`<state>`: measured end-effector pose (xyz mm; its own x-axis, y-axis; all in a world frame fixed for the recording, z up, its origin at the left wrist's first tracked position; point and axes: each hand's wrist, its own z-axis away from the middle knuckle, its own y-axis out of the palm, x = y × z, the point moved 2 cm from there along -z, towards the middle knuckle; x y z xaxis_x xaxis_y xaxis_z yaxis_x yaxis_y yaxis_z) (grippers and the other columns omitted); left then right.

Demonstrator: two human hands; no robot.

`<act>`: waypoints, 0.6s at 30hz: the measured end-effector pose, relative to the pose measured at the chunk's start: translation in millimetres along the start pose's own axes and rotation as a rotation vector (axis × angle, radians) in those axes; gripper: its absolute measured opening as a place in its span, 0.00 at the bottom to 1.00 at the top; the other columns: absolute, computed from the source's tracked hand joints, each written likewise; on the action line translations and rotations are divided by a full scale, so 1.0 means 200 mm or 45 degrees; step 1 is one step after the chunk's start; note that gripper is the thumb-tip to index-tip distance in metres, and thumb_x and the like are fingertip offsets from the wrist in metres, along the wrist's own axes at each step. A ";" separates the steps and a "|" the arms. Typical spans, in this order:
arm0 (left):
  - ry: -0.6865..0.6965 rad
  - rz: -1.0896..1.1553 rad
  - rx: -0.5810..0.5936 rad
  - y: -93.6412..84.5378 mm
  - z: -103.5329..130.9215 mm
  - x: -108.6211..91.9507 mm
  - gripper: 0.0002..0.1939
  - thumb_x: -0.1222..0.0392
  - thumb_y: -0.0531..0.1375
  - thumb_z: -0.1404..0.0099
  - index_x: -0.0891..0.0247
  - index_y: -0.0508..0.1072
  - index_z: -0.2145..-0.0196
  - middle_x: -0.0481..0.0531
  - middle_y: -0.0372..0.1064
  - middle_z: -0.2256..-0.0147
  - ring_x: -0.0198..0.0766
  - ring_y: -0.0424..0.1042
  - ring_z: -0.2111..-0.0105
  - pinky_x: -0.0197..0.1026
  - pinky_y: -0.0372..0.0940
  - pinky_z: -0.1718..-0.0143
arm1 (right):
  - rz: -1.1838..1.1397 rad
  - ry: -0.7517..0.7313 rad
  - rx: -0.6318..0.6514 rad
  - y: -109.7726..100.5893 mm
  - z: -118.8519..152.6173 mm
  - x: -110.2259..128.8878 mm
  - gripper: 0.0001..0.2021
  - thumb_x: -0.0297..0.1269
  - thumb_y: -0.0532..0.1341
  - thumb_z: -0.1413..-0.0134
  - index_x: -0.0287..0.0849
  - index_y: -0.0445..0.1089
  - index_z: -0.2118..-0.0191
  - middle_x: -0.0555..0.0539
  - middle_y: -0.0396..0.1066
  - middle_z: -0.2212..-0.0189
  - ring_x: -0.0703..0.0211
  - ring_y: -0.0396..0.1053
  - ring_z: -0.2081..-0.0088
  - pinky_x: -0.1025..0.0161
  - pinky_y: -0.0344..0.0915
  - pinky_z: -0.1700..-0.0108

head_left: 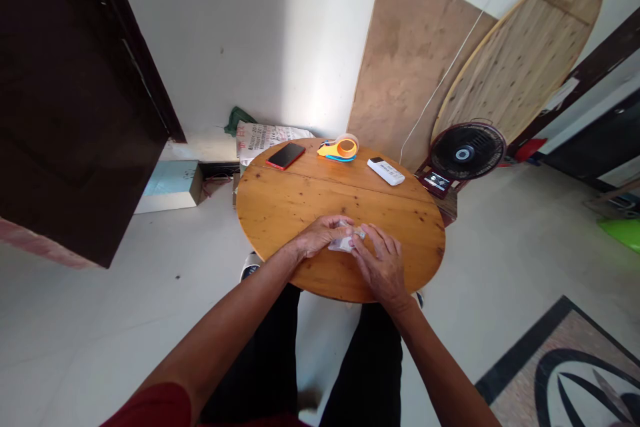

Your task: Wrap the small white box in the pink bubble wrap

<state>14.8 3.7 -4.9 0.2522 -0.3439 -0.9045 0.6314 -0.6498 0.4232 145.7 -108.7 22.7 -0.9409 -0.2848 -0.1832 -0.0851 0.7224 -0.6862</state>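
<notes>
Near the front of the round wooden table (295, 203), a small clear plastic packet (342, 241) lies between my hands. My left hand (323, 235) grips the packet's left and upper edge, thumb across the top. On the other side, my right hand (383, 260) pinches the packet's right end between thumb and fingers. What the packet contains is too small and partly covered to make out.
Along the table's far side are a red-edged smartphone (286, 156), an orange and blue tape dispenser (339, 148) and a white remote-like device (386, 171). A black fan (466, 152) stands beside the table's right edge. Boards (420, 47) lean against the wall.
</notes>
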 end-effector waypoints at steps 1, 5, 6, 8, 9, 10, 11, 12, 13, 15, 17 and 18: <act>0.003 -0.002 -0.009 0.00 0.00 0.00 0.27 0.51 0.71 0.52 0.67 0.73 0.57 0.54 0.73 0.62 0.35 0.70 0.68 0.39 0.62 0.63 | 0.008 0.010 -0.003 0.00 0.00 0.00 0.13 0.33 0.62 0.44 0.46 0.70 0.52 0.40 0.70 0.48 0.48 0.63 0.44 0.52 0.60 0.49; 0.013 -0.004 -0.021 0.01 0.01 -0.01 0.28 0.53 0.71 0.53 0.66 0.72 0.56 0.53 0.73 0.62 0.34 0.71 0.67 0.37 0.62 0.63 | 0.024 0.061 0.015 0.01 0.00 0.01 0.12 0.32 0.61 0.43 0.48 0.70 0.52 0.40 0.69 0.47 0.47 0.63 0.45 0.51 0.60 0.49; 0.015 0.000 -0.023 0.01 0.01 -0.01 0.28 0.54 0.72 0.54 0.66 0.72 0.56 0.53 0.73 0.62 0.34 0.71 0.67 0.37 0.62 0.63 | 0.013 0.068 0.026 0.01 0.00 0.01 0.12 0.32 0.60 0.43 0.48 0.70 0.52 0.40 0.69 0.47 0.47 0.63 0.45 0.51 0.59 0.49; 0.010 0.019 -0.035 0.02 0.02 -0.02 0.27 0.55 0.72 0.55 0.66 0.72 0.58 0.53 0.73 0.62 0.34 0.71 0.67 0.37 0.63 0.63 | -0.034 0.078 0.052 0.01 0.00 0.01 0.13 0.32 0.58 0.42 0.50 0.70 0.52 0.40 0.68 0.46 0.47 0.63 0.44 0.50 0.59 0.49; 0.005 0.031 -0.042 0.02 0.02 -0.02 0.27 0.56 0.72 0.55 0.67 0.72 0.58 0.53 0.74 0.63 0.34 0.71 0.67 0.38 0.63 0.63 | -0.063 0.082 0.064 0.01 0.01 0.00 0.13 0.31 0.58 0.42 0.50 0.70 0.51 0.41 0.68 0.45 0.47 0.63 0.44 0.50 0.59 0.48; -0.004 0.039 -0.047 0.03 0.02 -0.02 0.27 0.56 0.72 0.56 0.67 0.73 0.59 0.53 0.74 0.63 0.34 0.71 0.68 0.38 0.63 0.63 | -0.091 0.089 0.073 0.01 0.01 0.00 0.14 0.31 0.58 0.42 0.50 0.70 0.51 0.41 0.67 0.45 0.47 0.63 0.44 0.50 0.59 0.48; -0.013 0.044 -0.052 0.03 0.02 -0.02 0.26 0.56 0.72 0.56 0.67 0.73 0.59 0.53 0.74 0.64 0.34 0.71 0.69 0.38 0.64 0.64 | -0.118 0.094 0.080 0.00 0.02 0.00 0.15 0.31 0.58 0.42 0.51 0.70 0.51 0.41 0.67 0.45 0.47 0.63 0.44 0.49 0.59 0.48; -0.018 0.045 -0.061 0.03 0.03 -0.03 0.26 0.57 0.72 0.57 0.67 0.73 0.59 0.53 0.74 0.64 0.34 0.72 0.69 0.38 0.64 0.64 | -0.145 0.105 0.081 0.00 0.03 0.00 0.16 0.30 0.58 0.43 0.51 0.70 0.50 0.41 0.66 0.44 0.47 0.63 0.44 0.49 0.59 0.48; -0.021 0.045 -0.073 0.03 0.03 -0.03 0.27 0.57 0.72 0.57 0.67 0.73 0.60 0.53 0.74 0.65 0.34 0.72 0.70 0.38 0.64 0.65 | -0.173 0.124 0.070 -0.01 0.05 0.00 0.16 0.30 0.58 0.43 0.51 0.70 0.50 0.41 0.66 0.44 0.47 0.64 0.45 0.49 0.59 0.48; -0.032 0.059 -0.104 0.03 0.03 -0.03 0.27 0.57 0.73 0.59 0.67 0.73 0.60 0.53 0.75 0.65 0.35 0.72 0.70 0.38 0.64 0.65 | -0.246 0.199 0.017 -0.02 0.06 0.00 0.15 0.30 0.58 0.44 0.51 0.71 0.52 0.42 0.65 0.44 0.47 0.65 0.46 0.48 0.60 0.49; -0.052 0.083 -0.115 0.03 0.03 -0.03 0.28 0.58 0.73 0.59 0.67 0.73 0.60 0.54 0.75 0.65 0.35 0.73 0.70 0.39 0.64 0.64 | -0.369 0.341 -0.056 -0.03 0.07 -0.02 0.13 0.31 0.57 0.43 0.49 0.72 0.54 0.41 0.63 0.43 0.48 0.65 0.46 0.47 0.61 0.48; -0.063 0.090 -0.107 0.03 0.03 -0.03 0.28 0.58 0.73 0.59 0.66 0.73 0.59 0.54 0.75 0.64 0.36 0.73 0.69 0.39 0.64 0.64 | -0.455 0.436 -0.087 -0.03 0.07 -0.03 0.12 0.32 0.57 0.43 0.48 0.73 0.55 0.40 0.63 0.43 0.48 0.65 0.46 0.47 0.61 0.47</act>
<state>11.8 -2.4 4.2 0.2635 -0.4211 -0.8679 0.6730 -0.5643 0.4781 155.4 -120.4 18.3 -0.9018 -0.3071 0.3041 -0.4321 0.6605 -0.6140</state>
